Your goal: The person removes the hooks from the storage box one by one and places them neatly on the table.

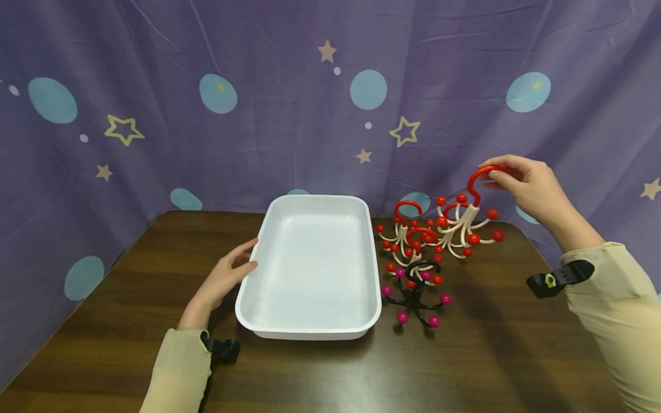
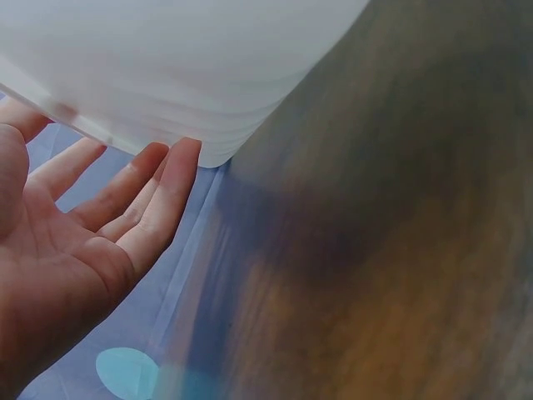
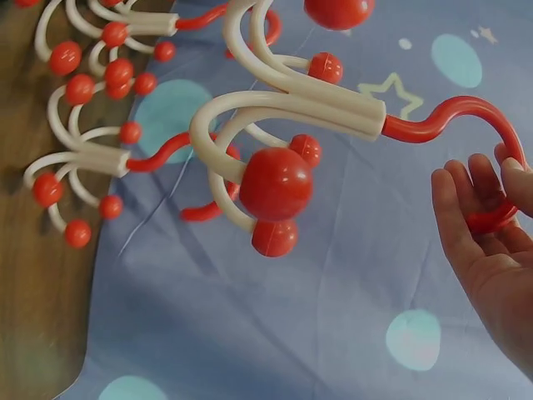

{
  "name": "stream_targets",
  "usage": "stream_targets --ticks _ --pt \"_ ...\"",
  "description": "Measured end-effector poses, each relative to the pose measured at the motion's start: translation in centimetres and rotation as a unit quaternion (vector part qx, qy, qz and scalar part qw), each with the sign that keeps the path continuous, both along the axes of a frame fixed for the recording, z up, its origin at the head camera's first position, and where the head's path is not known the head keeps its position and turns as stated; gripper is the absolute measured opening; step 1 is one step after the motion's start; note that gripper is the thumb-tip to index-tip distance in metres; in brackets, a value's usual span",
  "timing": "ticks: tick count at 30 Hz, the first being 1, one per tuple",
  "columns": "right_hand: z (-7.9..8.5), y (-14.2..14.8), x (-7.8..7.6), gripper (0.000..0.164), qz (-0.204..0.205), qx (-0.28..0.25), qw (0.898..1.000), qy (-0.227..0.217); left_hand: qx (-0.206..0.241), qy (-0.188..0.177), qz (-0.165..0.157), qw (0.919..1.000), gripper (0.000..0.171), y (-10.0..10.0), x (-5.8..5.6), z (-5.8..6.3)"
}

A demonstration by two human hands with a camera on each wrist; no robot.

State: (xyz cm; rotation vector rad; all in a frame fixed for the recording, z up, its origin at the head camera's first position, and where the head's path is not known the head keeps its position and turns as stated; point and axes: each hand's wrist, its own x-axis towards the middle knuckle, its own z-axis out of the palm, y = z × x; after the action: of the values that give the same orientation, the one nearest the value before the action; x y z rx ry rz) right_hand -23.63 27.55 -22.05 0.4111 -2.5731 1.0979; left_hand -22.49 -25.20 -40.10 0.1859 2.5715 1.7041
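My right hand [image 1: 532, 183] grips the red hook of a cream-armed hanger [image 1: 472, 215] with red ball tips, held above the table at the right. The right wrist view shows this hanger [image 3: 333, 108] large, its red hook curling into my right hand [image 3: 491, 217]. My left hand [image 1: 224, 278] touches the left rim of a white rectangular tray [image 1: 310, 334]. Seen from the left wrist, my left hand [image 2: 100, 217] has its fingers loosely extended against the edge of the tray [image 2: 166, 75]. Nothing lies inside the tray.
Right of the tray, more red-hooked hangers [image 1: 403, 229] stand close together on the brown wooden table [image 1: 320, 373]. In front of them is a black hanger [image 1: 415, 301] with pink ball tips. A purple patterned curtain [image 1: 289, 143] hangs behind the table.
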Motion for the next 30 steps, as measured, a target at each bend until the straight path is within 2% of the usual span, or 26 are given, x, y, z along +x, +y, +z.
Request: stream_targets --ticks 5,13,22,25,30 --pt "-1.1 1.1 0.3 0.031 -0.016 0.032 0.999 -0.005 0.001 0.001 -0.003 1.0000 0.057 -0.1 0.1 0.1" --pt "-3.3 2.1 0.7 0.028 -0.005 0.057 0.998 -0.015 0.000 0.000 -0.001 1.0000 0.056 0.0 0.0 0.0" --pt "-5.7 2.7 0.8 0.023 0.037 0.049 0.998 -0.006 -0.001 0.001 -0.001 1.0000 0.055 0.0 0.0 -0.1" --pt "-6.3 2.8 1.0 0.021 0.031 0.064 0.997 0.001 -0.002 0.001 -0.001 1.0000 0.055 0.0 0.0 -0.1" --pt "-7.3 3.5 1.1 0.019 0.063 0.074 0.995 0.010 0.000 0.000 -0.002 1.0000 0.056 0.0 0.0 -0.1"
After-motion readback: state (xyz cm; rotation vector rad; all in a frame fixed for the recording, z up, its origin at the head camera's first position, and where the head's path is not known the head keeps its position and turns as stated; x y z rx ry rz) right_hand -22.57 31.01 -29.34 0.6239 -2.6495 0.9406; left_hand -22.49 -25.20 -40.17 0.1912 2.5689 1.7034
